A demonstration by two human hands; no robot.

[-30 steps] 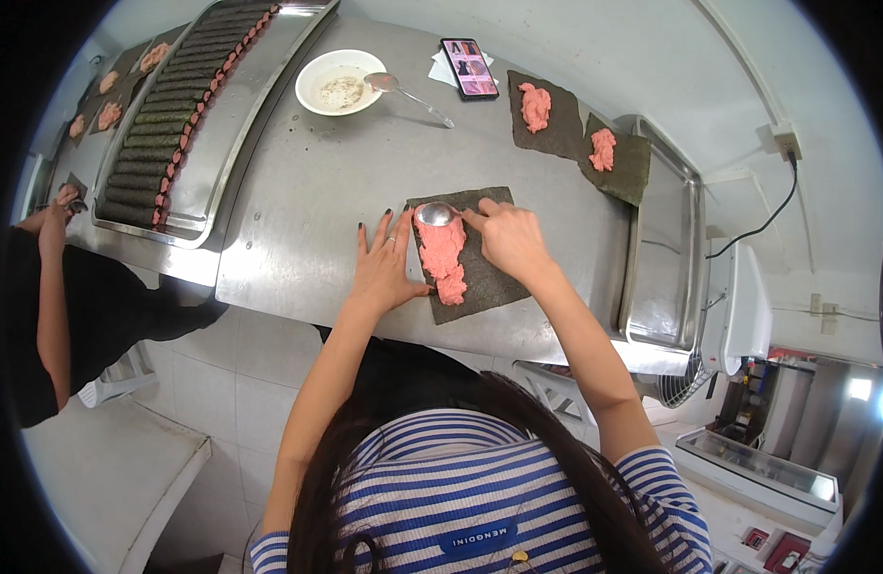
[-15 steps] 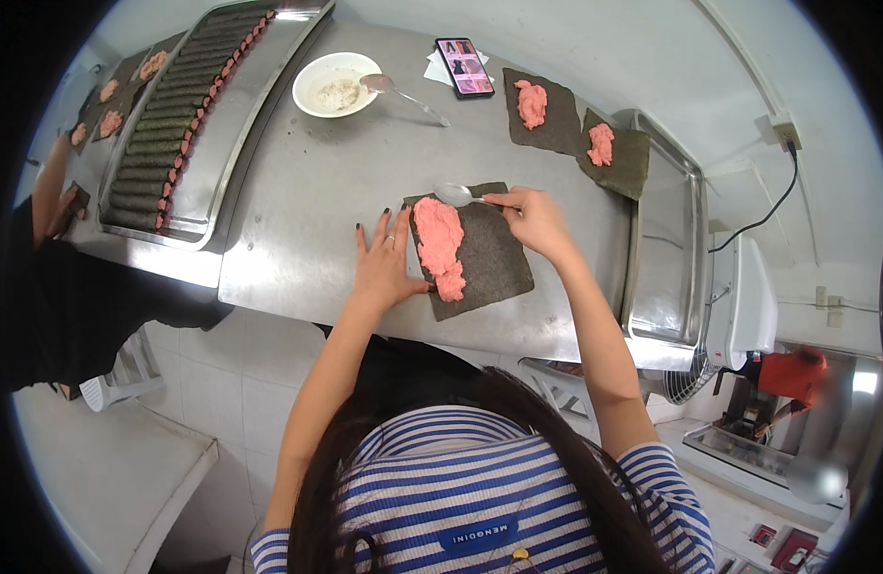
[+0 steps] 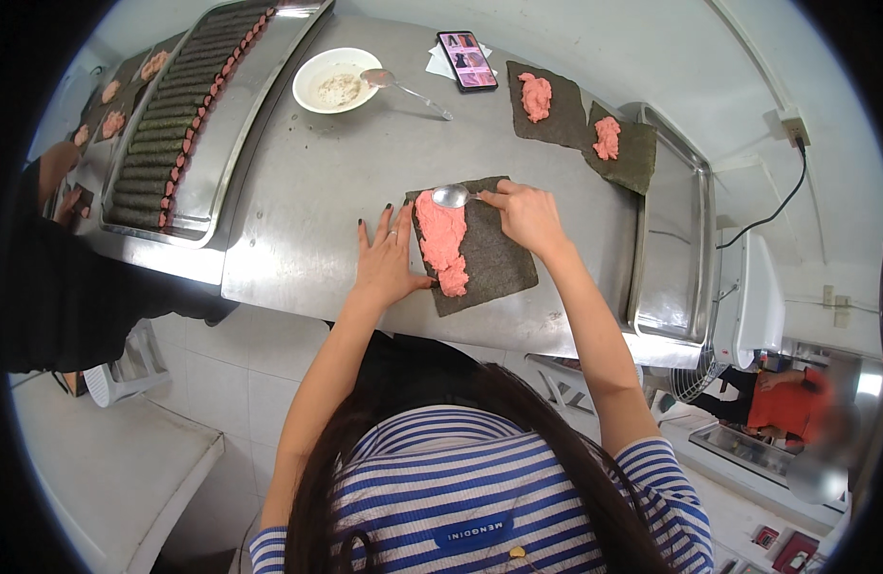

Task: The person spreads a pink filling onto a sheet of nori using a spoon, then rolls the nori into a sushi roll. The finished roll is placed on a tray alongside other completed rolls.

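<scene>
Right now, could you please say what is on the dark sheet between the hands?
Pink paste lies along its left side, hiding the sheet beneath; the spoon hides some paste.

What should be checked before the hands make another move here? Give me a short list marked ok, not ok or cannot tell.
1. Left hand steadying the near sheet: ok; fingers spread, thumb at the left edge of the dark sheet.
2. Right hand gripping the metal spoon: ok; held by its handle.
3. Spoon's bowl over the pink paste: ok; at the strip's far end.
4. Spoon pressing into the paste: cannot tell from this angle.
5. Paste even in width: not ok; narrower at the end nearest the person.
6. Phone clear of the sheet: ok; it lies farther back.
</scene>
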